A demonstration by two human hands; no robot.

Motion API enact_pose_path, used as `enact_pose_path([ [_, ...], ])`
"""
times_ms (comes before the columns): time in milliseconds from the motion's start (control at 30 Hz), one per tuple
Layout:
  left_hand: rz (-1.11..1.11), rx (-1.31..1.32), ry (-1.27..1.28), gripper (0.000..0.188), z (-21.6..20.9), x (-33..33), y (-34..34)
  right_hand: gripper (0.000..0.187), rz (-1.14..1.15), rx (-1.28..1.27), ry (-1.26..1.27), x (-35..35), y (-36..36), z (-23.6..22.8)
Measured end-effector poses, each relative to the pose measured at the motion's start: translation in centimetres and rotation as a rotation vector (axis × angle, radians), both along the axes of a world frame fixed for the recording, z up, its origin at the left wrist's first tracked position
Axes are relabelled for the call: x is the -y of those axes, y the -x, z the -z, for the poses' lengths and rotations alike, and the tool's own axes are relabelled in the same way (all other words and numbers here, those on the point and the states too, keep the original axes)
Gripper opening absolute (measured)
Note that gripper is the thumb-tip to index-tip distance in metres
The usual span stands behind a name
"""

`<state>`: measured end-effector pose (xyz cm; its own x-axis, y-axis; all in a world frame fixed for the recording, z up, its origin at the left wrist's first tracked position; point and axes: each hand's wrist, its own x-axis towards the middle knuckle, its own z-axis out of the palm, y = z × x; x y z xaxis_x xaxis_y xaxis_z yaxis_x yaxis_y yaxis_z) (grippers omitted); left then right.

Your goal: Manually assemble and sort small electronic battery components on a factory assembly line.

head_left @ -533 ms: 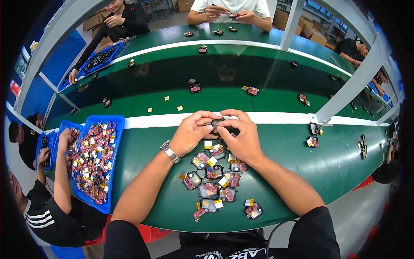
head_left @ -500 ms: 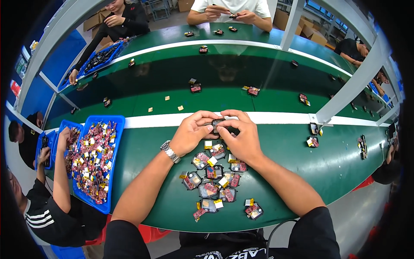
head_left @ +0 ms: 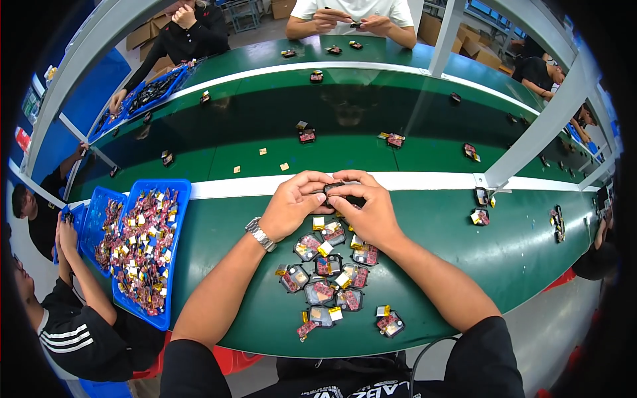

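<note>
Near the table's far edge, my left hand (head_left: pixel 292 207) and my right hand (head_left: pixel 373 209) meet around a small black plastic casing (head_left: pixel 334 190). Fingers of both hands close on it from either side, with thumbs at its near side; they hide much of it. On my left wrist sits a metal-band watch (head_left: pixel 260 233). Just below the hands lies a cluster of open black casings (head_left: pixel 329 265) holding red circuit boards, with silver and yellow battery packs attached. One more such casing (head_left: pixel 390 324) lies apart, toward the near edge.
Left of my arm stands a blue tray (head_left: pixel 174 255) heaped with circuit boards and batteries, beside a second blue tray (head_left: pixel 94 232). Beyond a white rail (head_left: pixel 232 188) runs a green conveyor belt (head_left: pixel 252 129) carrying scattered casings. A grey post (head_left: pixel 531 142) rises at right. Co-workers sit around.
Both hands stay on the black casing, with only slight finger movement. Parts on the belt have shifted a little rightward. A co-worker's hand at left has moved away from the trays toward their other hand.
</note>
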<state>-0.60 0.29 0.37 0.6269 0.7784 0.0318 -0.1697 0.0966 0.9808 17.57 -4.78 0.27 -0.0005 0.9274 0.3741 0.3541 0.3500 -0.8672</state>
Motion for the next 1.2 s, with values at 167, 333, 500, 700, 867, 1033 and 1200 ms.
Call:
enact_pose_path([
  [167,0.003,0.011,0.02,0.028,0.1,0.0,0.0,0.017,-0.04,-0.026,0.049,0.1,0.0,-0.2],
  [333,-0.028,0.016,0.011,0.026,0.2,0.0,0.1,0.019,-0.078,0.024,0.023,0.0,-0.3,-0.1],
  [500,-0.034,0.027,0.042,0.026,-0.1,0.0,0.1,0.019,-0.122,0.011,0.043,-0.1,-0.6,-0.3],
  [700,-0.126,0.071,0.057,0.027,0.2,-0.2,-0.1,0.023,-0.132,0.106,-0.043,-0.3,-0.2,-0.3],
  [867,-0.081,0.041,0.042,0.029,-0.3,-0.1,-0.1,0.016,0.064,0.247,-0.327,-0.5,0.2,-1.4],
  [1033,-0.059,-0.004,0.046,0.03,-0.1,-0.1,-0.1,0.018,0.072,0.372,-0.438,-0.6,-0.5,-0.9],
  [1200,-0.06,-0.002,0.051,0.03,-0.2,-0.1,0.0,0.02,0.068,0.428,-0.467,0.0,0.1,-1.4],
])
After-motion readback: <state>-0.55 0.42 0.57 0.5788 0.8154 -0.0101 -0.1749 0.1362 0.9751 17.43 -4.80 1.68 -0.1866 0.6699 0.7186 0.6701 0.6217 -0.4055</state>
